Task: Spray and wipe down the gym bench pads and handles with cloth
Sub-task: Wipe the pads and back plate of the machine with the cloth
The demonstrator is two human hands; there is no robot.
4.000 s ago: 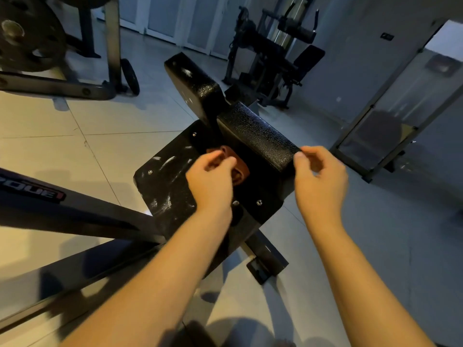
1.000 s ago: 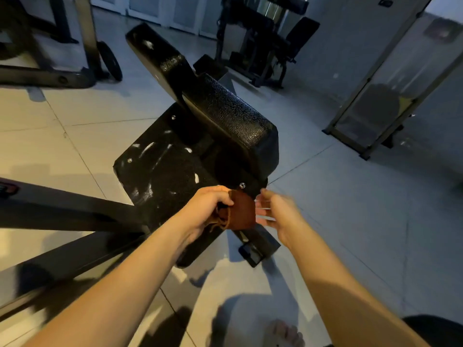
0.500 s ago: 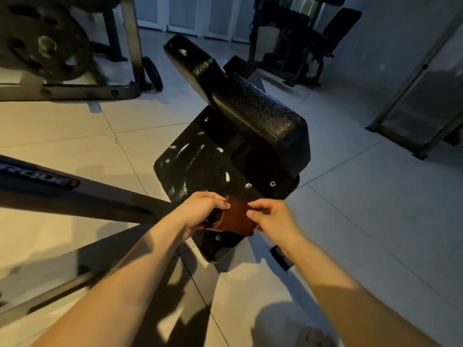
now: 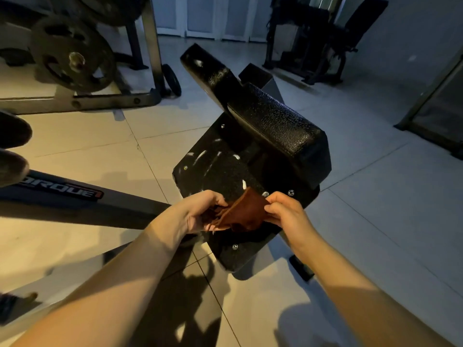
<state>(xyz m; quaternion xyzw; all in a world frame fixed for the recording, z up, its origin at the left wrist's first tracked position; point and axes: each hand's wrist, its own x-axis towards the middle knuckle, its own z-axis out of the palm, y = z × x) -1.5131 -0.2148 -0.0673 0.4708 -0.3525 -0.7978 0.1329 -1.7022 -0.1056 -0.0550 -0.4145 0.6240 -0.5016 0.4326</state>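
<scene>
A reddish-brown cloth (image 4: 244,212) is stretched between my two hands in front of the bench. My left hand (image 4: 200,212) grips its bunched left end and my right hand (image 4: 284,212) pinches its right edge. Behind the cloth sits the black metal plate (image 4: 213,169) of the machine, scuffed with pale marks and dotted with bolts. Above it rise a thick black textured pad (image 4: 275,123) and a second longer pad (image 4: 210,68) tilted away to the upper left.
A dark frame beam with a TORQUE label (image 4: 82,196) runs across the left. A weight plate (image 4: 72,53) on a rack stands at the upper left, another black machine (image 4: 315,38) at the back right, a metal frame (image 4: 436,101) at the right. Tiled floor surrounds the bench.
Four seconds ago my left hand wiped under the pad while my right held the pad's end. Both hands then drew back to the plate's near edge, and now they spread the cloth wider.
</scene>
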